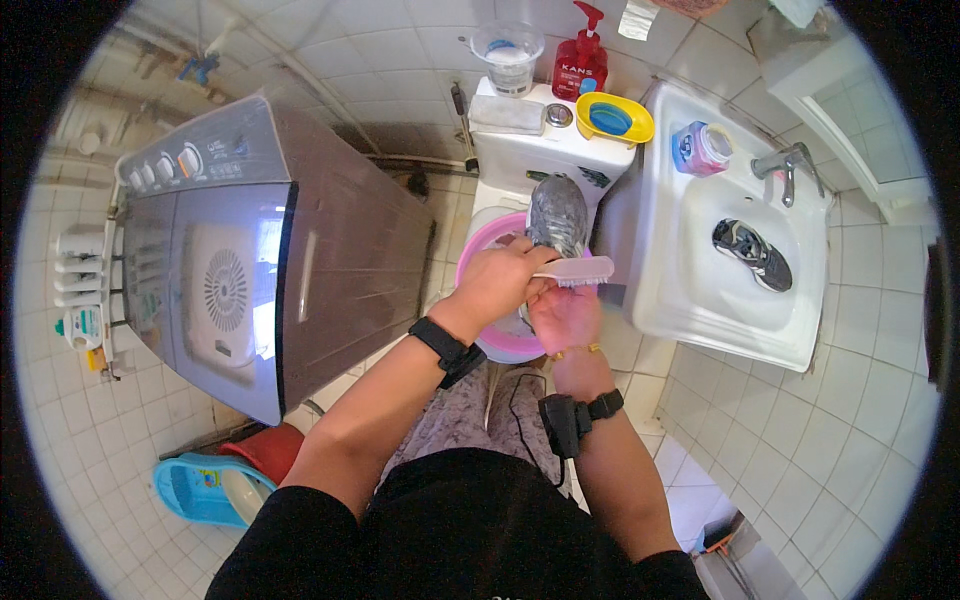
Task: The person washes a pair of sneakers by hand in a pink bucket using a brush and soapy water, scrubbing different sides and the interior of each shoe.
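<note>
My left hand (497,282) is closed around the handle of a pale pink scrub brush (583,268), its bristles facing down. My right hand (568,316) lies palm up just below the brush, its palm showing; its fingertips are partly hidden by the brush and my left hand. Just beyond both hands, a dark grey sneaker (558,215) with laces leans over a pink-rimmed basin (470,258), toe pointing away. Whether either hand touches the sneaker is hidden. Another sneaker, black and grey (752,254), rests in the white sink (700,290) on the right.
Behind the basin stands a toilet tank (520,150) bearing a red pump bottle (580,62), a clear plastic tub (507,60) and a yellow dish (640,128). A pink-and-blue jar (702,148) sits by the tap (790,170). A washing machine (340,240) fills the left; blue (190,490) and red (275,450) basins lie below.
</note>
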Tool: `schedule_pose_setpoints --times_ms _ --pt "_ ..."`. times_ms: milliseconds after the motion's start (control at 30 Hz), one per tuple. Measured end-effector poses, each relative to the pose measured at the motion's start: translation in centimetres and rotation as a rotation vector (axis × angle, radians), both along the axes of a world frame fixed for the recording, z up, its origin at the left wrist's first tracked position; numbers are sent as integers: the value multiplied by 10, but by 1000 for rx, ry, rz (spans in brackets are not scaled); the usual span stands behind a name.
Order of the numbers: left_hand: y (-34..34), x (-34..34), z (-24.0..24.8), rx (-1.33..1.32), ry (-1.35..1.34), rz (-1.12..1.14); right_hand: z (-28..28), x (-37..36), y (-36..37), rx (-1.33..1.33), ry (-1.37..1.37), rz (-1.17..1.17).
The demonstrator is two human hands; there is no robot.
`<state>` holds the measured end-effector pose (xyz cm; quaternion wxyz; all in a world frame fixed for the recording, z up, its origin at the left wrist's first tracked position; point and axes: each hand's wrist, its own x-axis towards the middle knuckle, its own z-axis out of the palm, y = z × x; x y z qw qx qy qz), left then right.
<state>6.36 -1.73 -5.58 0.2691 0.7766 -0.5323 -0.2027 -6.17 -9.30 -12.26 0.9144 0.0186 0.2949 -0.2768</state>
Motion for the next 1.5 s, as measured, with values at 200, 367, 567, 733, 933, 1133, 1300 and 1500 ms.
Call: schedule_pose_setpoints --times_ms 200,367,567,733,933,1133,1300,1500 --pt "-9 23 -7 -108 -95 36 13 -11 -12 -46 -475 248" --pt "-10 30 7 -117 -62 75 58 -14 -19 -158 245 327" --pt "-13 41 32 -175 15 43 2 -27 -41 -364 536 259" --pt "-15 51 49 -169 207 59 19 -4 -39 -377 650 367" --pt "-12 55 41 -110 660 251 41 2 -18 -177 35 461" --pt "-17 52 32 -80 839 430 32 -1 -10 -126 79 450" --pt "-13 59 30 -17 658 431 20 -3 -12 -119 139 428" --pt "18 44 69 56 279 415 26 1 -20 -212 226 352"
